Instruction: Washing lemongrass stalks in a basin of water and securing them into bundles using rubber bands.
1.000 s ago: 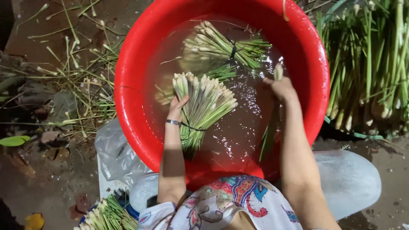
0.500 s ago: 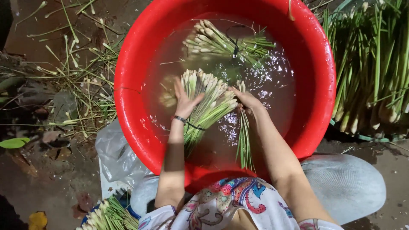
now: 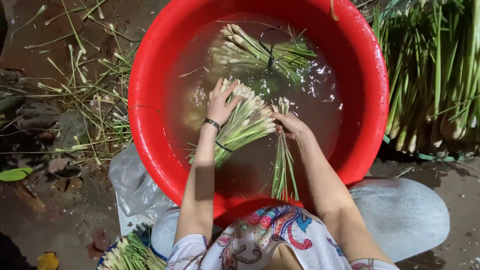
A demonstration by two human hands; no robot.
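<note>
A red basin (image 3: 150, 100) of water sits in front of me, a heap of green stalks (image 3: 435, 75) beside it on my right. In the water, my left hand (image 3: 221, 104) lies flat, fingers spread, on a tied stalk bundle (image 3: 245, 125). My right hand (image 3: 289, 125) is closed around a thinner bunch (image 3: 283, 165) just beside it.

An outdoor washing place on wet dirt ground (image 3: 45, 215): red basin (image 3: 150, 135), heaped lemongrass stalks (image 3: 435, 75), scattered trimmings (image 3: 85, 100).

tied lemongrass bundle (image 3: 245, 122) lying slantwise in water
</note>
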